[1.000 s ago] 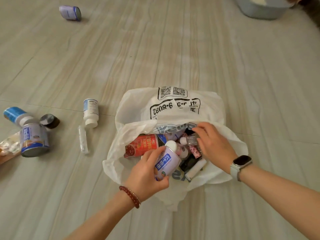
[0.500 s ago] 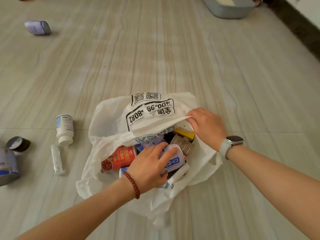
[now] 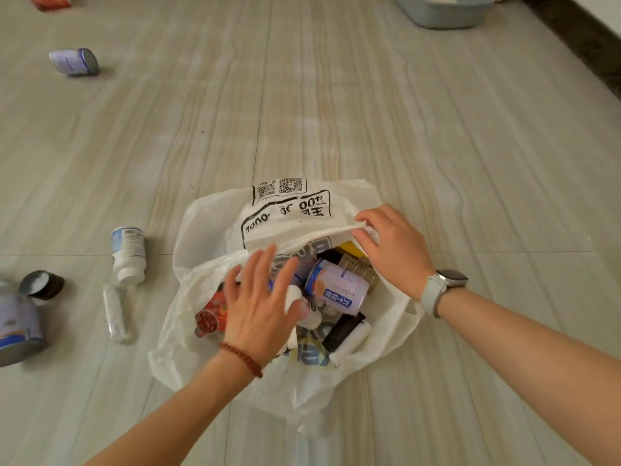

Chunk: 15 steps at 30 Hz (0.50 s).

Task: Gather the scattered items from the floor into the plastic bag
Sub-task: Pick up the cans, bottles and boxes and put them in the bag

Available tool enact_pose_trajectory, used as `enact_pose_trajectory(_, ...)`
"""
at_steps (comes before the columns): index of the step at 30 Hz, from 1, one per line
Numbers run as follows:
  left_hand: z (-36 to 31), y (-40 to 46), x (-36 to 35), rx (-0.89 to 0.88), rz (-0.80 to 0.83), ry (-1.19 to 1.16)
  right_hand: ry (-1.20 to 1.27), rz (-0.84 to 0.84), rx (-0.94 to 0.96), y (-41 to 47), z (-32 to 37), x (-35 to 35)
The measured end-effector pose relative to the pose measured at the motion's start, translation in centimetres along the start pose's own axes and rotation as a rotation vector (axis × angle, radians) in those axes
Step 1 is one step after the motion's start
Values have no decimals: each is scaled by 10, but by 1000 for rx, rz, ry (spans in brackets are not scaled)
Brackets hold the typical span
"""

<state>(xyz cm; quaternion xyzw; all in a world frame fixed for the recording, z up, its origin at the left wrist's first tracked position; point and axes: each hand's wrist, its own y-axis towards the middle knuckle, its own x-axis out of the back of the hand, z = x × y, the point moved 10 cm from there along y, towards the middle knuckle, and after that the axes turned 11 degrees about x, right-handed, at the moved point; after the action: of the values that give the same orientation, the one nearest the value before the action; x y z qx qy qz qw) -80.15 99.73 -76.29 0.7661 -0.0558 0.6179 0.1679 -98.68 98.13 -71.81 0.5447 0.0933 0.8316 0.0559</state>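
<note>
Pinching the far rim of the white plastic bag (image 3: 215,237), the right hand (image 3: 395,250) holds the mouth open, a pale watch (image 3: 443,287) on its wrist. Left hand (image 3: 260,304) hangs over the bag's opening with fingers spread and straight, gripping nothing, a red bead bracelet (image 3: 242,358) at the wrist. Inside the bag, look: a white-and-blue bottle (image 3: 337,287) lying on its side, a red packet (image 3: 211,314) at the near-left, a white tube (image 3: 351,343) toward the near-right. Out on the floor (image 3: 470,163), left of the bag, a white pill bottle (image 3: 129,253) and a clear tube (image 3: 114,314); further left, a dark lid (image 3: 42,284) and a blue-labelled tin (image 3: 18,327). Well beyond the bag, far left, another tin (image 3: 74,62) on its side.
</note>
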Motion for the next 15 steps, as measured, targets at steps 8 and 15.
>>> enact_pose_trajectory(8,163,-74,-32,857,376,-321,80,208,-266,-101,-40,-46)
enact_pose_trajectory(15,157,-89,-53,1067,339,-803,367,178,-681,-138,-64,-66)
